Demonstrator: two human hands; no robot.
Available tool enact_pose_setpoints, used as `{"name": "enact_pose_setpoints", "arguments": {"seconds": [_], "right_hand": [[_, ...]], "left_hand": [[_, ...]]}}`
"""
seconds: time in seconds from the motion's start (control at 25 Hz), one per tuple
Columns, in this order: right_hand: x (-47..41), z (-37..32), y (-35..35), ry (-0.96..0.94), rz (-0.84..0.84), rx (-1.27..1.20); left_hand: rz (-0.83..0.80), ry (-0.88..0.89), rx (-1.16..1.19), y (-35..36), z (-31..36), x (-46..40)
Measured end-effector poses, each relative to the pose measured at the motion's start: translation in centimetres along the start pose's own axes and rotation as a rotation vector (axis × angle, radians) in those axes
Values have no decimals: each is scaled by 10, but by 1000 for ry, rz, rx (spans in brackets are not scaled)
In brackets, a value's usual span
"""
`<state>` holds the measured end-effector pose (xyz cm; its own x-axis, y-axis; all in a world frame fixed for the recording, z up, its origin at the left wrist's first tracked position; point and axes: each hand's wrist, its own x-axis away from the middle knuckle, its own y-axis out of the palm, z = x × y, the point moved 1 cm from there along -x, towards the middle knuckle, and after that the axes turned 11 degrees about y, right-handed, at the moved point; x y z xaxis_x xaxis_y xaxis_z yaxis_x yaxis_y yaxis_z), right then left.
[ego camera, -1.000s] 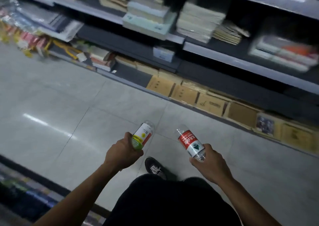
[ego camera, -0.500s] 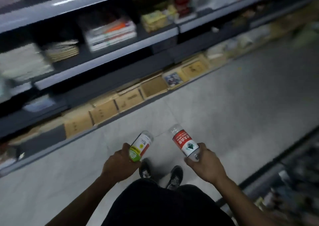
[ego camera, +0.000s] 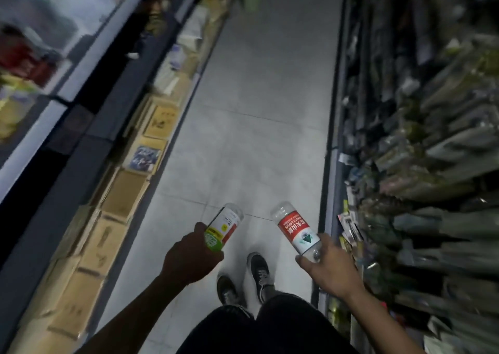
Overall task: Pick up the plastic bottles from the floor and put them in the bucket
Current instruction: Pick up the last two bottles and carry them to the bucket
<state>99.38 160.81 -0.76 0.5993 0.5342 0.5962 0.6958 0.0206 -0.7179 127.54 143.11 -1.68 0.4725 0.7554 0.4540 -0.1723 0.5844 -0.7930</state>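
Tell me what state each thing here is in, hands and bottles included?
Left hand: closed around the yellow-green-label bottle, bottle bottom pointing forward.
Right hand: closed around the red-label bottle, held off the floor.
Bucket: not in view.

Left hand and right hand clenched (arms forward).

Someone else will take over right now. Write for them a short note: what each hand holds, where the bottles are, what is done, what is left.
Left hand: shut on the bottle with the green and white label, base pointing away.
Right hand: shut on the bottle with the red label, base pointing away.
Place: standing in a shop aisle, shelves on both sides, grey floor ahead.
Done: two bottles picked up.
Left: put both into the bucket. No bucket is in view, so find it first. No other bottles are visible on the floor here.
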Motion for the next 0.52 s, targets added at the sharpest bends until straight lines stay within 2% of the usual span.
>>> {"name": "enact_pose_setpoints", "arguments": {"seconds": [0.2, 0.52], "right_hand": [[-7, 27, -6, 130, 16, -128], [-96, 10, -56, 160, 53, -137]], "left_hand": [[-142, 115, -68, -8, 33, -60], [-212, 115, -60, -11, 82, -137]]}}
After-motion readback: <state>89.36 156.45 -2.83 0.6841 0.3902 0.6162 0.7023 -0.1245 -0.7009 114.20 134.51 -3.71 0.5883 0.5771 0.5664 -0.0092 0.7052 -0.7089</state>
